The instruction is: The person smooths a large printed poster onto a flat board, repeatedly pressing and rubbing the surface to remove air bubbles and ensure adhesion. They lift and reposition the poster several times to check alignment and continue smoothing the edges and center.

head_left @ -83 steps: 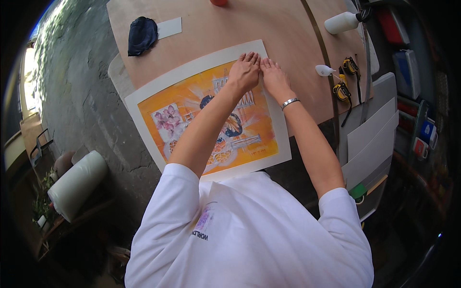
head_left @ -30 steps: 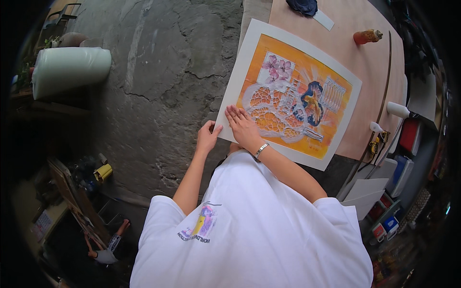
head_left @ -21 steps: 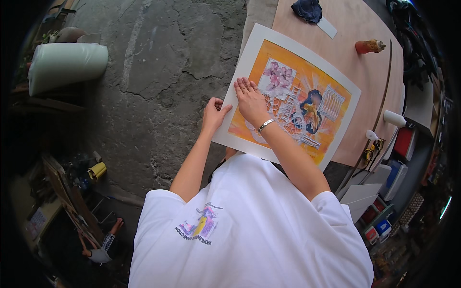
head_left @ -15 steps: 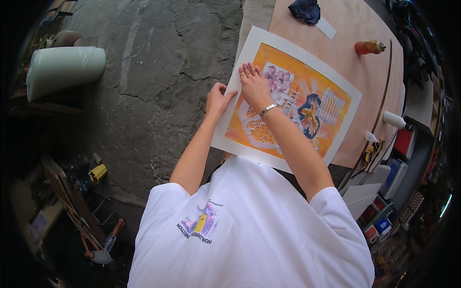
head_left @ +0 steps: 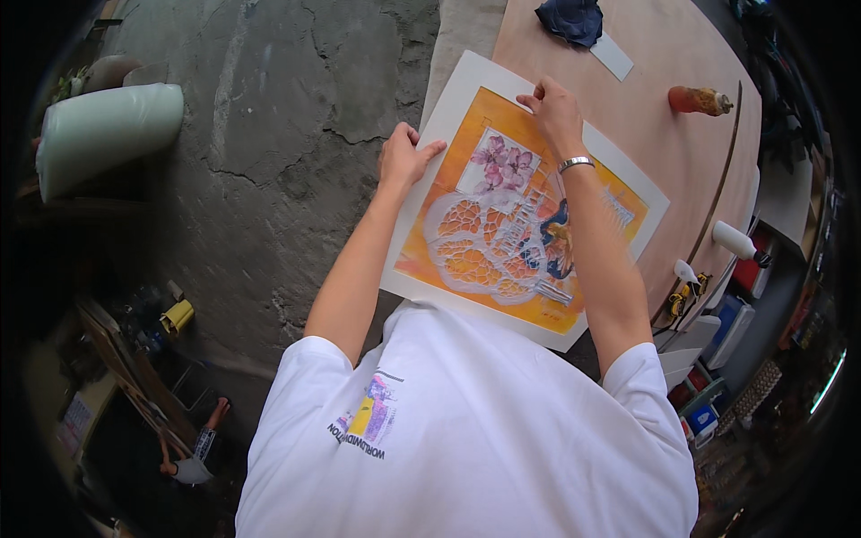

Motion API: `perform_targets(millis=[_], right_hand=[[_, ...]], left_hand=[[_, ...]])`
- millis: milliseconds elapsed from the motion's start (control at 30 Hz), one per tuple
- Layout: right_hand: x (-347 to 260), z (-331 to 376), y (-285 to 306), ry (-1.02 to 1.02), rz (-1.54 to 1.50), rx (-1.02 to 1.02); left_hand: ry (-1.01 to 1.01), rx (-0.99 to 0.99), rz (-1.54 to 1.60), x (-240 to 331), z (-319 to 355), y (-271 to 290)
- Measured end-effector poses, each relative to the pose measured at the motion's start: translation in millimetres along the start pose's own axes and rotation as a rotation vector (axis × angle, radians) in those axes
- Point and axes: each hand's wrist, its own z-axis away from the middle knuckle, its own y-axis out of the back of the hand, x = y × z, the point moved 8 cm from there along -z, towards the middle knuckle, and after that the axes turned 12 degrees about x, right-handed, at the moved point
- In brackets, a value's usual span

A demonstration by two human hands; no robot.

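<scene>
A matted artwork [head_left: 489,224] with a wide white border lies tilted at the near left end of the plywood table [head_left: 646,108]. It is orange, with pink flowers, white lacy cut-outs and a dark blue and yellow figure. My left hand [head_left: 405,161] grips its left border, the thumb on top and the other fingers at the edge. At the far border, my right hand [head_left: 554,112], a silver band on its wrist, has its thumb and bent fingers closed at the edge. My right forearm hides part of the picture's right side.
Beyond the artwork are a dark blue cloth [head_left: 571,21], a white card [head_left: 612,56] and an orange-red bottle [head_left: 700,100]. A white bottle [head_left: 734,240] stands at the right. Across the cracked floor lies a pale plastic roll [head_left: 109,134]; another person [head_left: 193,462] is at lower left.
My right hand has lifted off the flowers' left side and moved right to the far border. The artwork has shifted slightly left and nearer; my left hand has stayed on its left border.
</scene>
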Motion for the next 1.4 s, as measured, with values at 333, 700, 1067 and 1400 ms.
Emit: perform_targets(millis=[333, 700, 1067, 1400], right_hand=[[2, -42, -37, 0.104, 0.060, -0.446], [-40, -55, -69, 0.269, 0.107, -0.472], [-40, -53, -71, 0.272, 0.264, -0.526], [22, -27, -31, 0.114, 0.375, -0.490]], left_hand=[[-0.009, -0.066, -0.004, 10, -6, -6], [-0.020, -0.090, 0.017, 13, -7, -6], [-0.093, 0.006, -0.067, 8, -6, -6], [0.006, -0.094, -0.115, 10, -7, -6]])
